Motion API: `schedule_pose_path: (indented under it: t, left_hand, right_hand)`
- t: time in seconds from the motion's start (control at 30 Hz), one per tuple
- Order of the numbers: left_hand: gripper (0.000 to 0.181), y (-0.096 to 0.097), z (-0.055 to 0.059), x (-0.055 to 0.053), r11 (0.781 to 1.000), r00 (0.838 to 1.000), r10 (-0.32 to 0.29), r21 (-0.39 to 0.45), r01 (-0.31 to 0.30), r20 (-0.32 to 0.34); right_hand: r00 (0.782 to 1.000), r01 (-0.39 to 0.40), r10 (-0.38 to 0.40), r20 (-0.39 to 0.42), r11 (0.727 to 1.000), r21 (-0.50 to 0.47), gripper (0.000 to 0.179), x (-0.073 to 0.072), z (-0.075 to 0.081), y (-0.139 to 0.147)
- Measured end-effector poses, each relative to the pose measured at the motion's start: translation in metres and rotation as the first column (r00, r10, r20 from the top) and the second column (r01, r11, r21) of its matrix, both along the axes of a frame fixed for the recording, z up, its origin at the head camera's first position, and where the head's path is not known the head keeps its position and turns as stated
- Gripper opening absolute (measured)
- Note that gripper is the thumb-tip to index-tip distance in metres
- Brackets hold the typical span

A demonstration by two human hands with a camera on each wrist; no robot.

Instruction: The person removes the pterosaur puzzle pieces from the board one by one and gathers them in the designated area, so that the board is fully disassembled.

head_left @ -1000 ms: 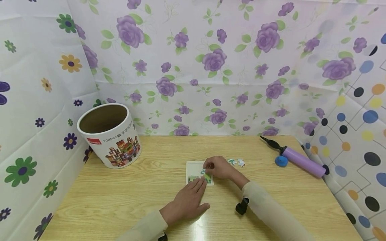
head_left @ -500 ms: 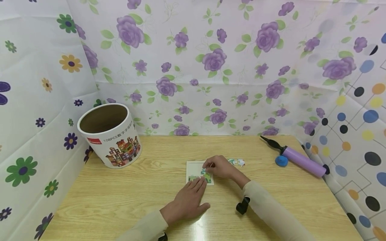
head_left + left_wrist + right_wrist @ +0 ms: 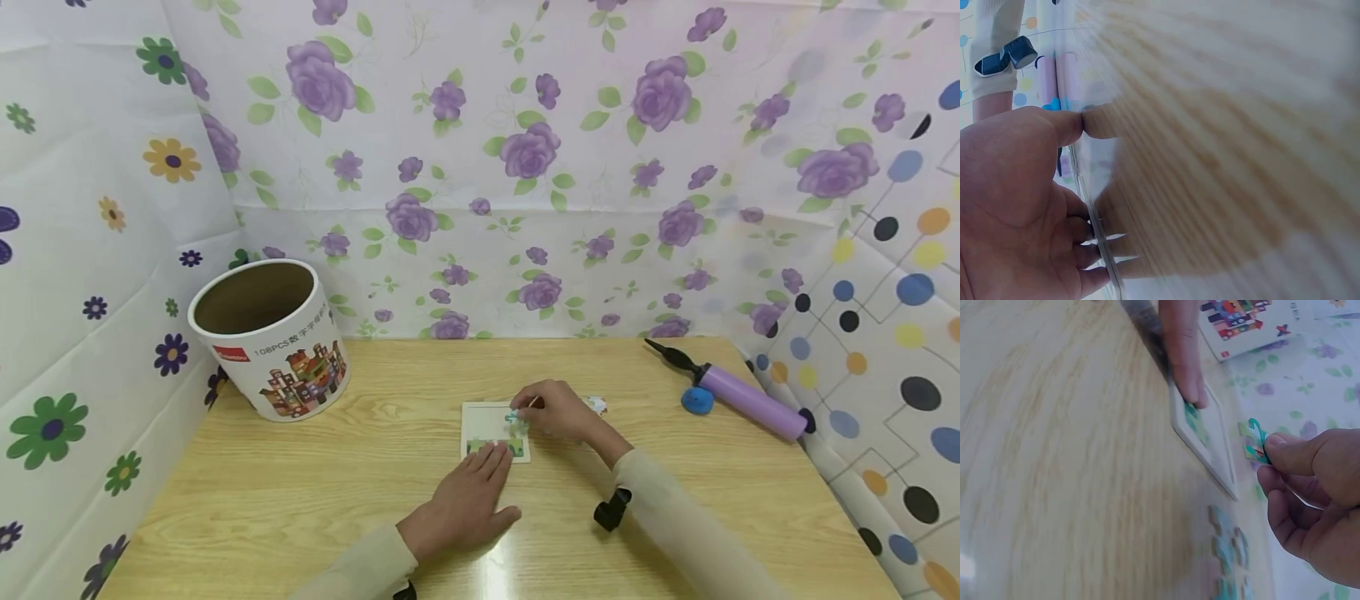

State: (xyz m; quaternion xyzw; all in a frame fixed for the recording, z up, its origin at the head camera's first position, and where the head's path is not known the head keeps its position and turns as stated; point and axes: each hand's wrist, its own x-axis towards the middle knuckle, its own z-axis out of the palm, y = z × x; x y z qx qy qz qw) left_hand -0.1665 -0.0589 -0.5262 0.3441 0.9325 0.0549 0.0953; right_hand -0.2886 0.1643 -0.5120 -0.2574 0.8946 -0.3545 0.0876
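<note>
A shallow cream puzzle board (image 3: 483,417) lies flat on the table, with green jigsaw pieces (image 3: 486,447) along its near side. My left hand (image 3: 465,500) rests with straight fingers on the board's near edge; the left wrist view shows its fingertips on the board's rim. Over the right part of the board, my right hand (image 3: 558,412) pinches a small jigsaw piece (image 3: 1254,440) between thumb and forefinger. The right wrist view shows that piece held up, apart from the board. Several loose jigsaw pieces (image 3: 1225,547) lie right of the board, partly hidden by my right hand in the head view.
A large white printed bucket (image 3: 273,342) stands at the back left of the wooden table (image 3: 315,500). At the back right lie a purple hand pump (image 3: 750,402) and a small blue object (image 3: 697,401). Patterned cloth hangs behind and at both sides.
My right hand has shifted slightly right and up, carrying the jigsaw piece off the board's right part. The left hand stays in place on the board.
</note>
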Motion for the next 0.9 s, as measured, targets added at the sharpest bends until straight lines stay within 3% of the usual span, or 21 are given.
schedule_pose_path:
  t: [0.37,0.63,0.9]
  left_hand:
    - [0.079,-0.001,-0.002,0.000,1.000,1.000,0.001,-0.001,-0.001,-0.001]
    - [0.079,0.000,-0.002,0.000,1.000,1.000,-0.007,-0.014,0.007,-0.011]
    - [0.079,0.000,-0.001,0.001,1.000,1.000,-0.014,-0.028,0.013,-0.026]
  right_hand:
    - [0.998,0.055,-0.055,-0.039,0.998,-0.009,0.017,0.010,0.013,0.046]
    - [0.992,0.123,-0.122,-0.041,0.992,0.009,0.018,0.020,0.010,0.086]
    - [0.986,0.153,-0.151,-0.077,0.988,0.024,0.017,0.020,0.004,0.119]
